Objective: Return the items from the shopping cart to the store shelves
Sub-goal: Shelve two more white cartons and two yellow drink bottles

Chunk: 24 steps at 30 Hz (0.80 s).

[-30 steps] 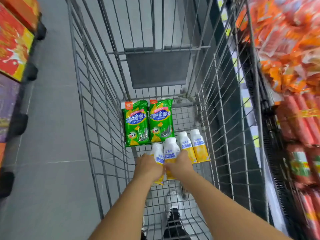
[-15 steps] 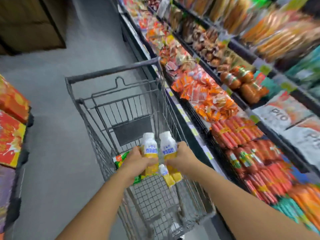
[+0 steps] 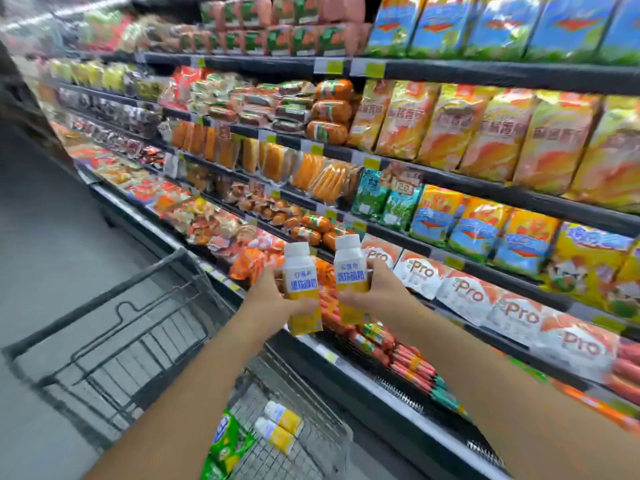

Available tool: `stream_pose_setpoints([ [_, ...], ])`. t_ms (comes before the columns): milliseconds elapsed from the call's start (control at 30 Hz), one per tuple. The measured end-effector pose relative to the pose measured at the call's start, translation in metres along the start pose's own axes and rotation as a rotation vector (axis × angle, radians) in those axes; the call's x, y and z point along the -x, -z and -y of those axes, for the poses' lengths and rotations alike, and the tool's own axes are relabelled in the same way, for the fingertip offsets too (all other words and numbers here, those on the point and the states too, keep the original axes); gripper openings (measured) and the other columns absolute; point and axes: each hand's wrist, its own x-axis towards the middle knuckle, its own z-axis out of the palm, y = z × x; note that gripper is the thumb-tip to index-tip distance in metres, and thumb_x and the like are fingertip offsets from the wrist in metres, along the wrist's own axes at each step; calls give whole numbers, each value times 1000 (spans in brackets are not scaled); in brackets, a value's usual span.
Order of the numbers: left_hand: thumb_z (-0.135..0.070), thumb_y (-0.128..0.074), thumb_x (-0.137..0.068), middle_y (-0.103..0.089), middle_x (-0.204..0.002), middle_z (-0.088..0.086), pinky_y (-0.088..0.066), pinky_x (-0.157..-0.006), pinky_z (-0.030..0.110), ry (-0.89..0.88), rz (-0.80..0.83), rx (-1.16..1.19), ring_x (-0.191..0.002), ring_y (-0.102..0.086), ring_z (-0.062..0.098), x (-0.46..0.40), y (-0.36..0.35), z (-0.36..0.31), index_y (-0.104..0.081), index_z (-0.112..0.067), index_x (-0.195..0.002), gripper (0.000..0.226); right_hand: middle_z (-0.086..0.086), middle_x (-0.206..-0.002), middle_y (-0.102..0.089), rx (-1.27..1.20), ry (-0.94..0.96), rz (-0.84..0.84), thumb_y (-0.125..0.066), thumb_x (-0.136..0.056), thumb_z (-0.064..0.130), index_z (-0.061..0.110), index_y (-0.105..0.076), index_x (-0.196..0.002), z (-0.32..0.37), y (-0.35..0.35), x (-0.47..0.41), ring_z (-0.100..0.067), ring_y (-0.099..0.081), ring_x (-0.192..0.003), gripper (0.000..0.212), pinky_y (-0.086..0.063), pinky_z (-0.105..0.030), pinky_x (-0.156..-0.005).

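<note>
This is a supermarket aisle. Long dark shelves (image 3: 485,188) run in tiers along the right, packed with bagged snacks (image 3: 450,126) and wrapped sausages (image 3: 329,110), with yellow price tags (image 3: 372,163) on the shelf edges. A wire shopping cart (image 3: 138,327) stands on the grey floor (image 3: 45,237) beside them.

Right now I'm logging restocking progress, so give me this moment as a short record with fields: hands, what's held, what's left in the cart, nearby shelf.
left hand: grips one yellow-and-white bottle, upright
right hand: grips a matching second bottle, upright
position: both bottles raised above the cart, in front of the shelves
left in cart: two more bottles lying down, green packets
nearby shelf: sausages and white Pro packs
</note>
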Motion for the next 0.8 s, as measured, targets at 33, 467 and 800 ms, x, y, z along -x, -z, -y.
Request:
stream_pose_setpoints([
  [33,-21,-91,-67,-67,-114,0,-56,-91,44,-30,44,-24,-102,-66,18,-2,-14,-12,-50,-19,-125,71,-8,-104,-65,-8,6,-37,-79,-77,13,15,-46,-121,2,20,7,-22,-67,-87,55,-57,-33,-66],
  [467,-10,-84,-77,-66,-114,3,-56,-79,31,-287,562,-92,-97,-65,14,51,-309,-148,-52,-16,-122,56,-4,-109,-64,-7,-42,-570,-77,-81,17,18,-45,-122,-53,302,171,-19,-65,-94,52,-56,-32,-69],
  [800,-6,-87,-71,-71,-106,5,-56,-89,43,-477,807,-124,-100,-67,24,168,-551,-231,-57,-16,-113,53,-2,-107,-64,12,-103,-913,-79,-80,18,15,-46,-121,-110,499,346,-14,-63,-86,53,-51,-26,-64],
])
